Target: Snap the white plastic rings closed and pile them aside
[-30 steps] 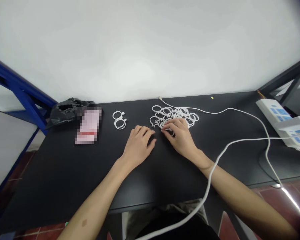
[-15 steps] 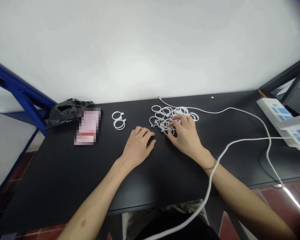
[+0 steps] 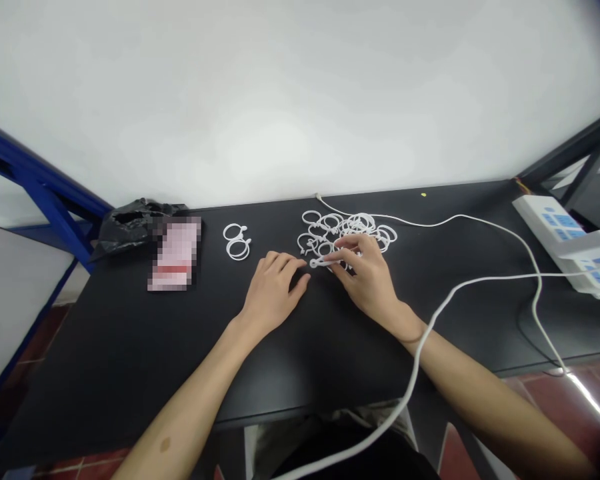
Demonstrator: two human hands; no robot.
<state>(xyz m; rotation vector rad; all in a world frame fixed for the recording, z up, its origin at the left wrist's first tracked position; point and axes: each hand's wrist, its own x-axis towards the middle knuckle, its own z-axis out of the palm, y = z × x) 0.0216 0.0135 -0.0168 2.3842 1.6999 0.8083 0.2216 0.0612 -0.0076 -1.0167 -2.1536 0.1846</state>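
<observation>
The right hand (image 3: 367, 270) pinches a white ring (image 3: 322, 263) between thumb and fingers, above the desk (image 3: 180, 360) at the near left edge of a pile (image 3: 363, 223) of similar rings. The held ring shows nearly edge-on, its long axis running left to right and rising slightly toward the right; its small round eyelet (image 3: 313, 265) points left, at the left hand (image 3: 273, 287). The far end of the ring is hidden by the right fingers.

The left hand holds nothing visible, its thumb and forefinger parted by a narrow gap, with the eyelet just beside their tips (whether they touch, I cannot tell).

Beyond the left hand, a pair (image 3: 237, 243) of rings lies overlapping, well apart from the pile. Farther left are a pink packet (image 3: 176, 250), blurred into blocks, and a crumpled black bag (image 3: 133, 223). On the right, a thin cable (image 3: 461, 216) curves from behind the pile past a power strip (image 3: 554, 230). A thicker cord (image 3: 414, 377) crosses in front of the right forearm.
</observation>
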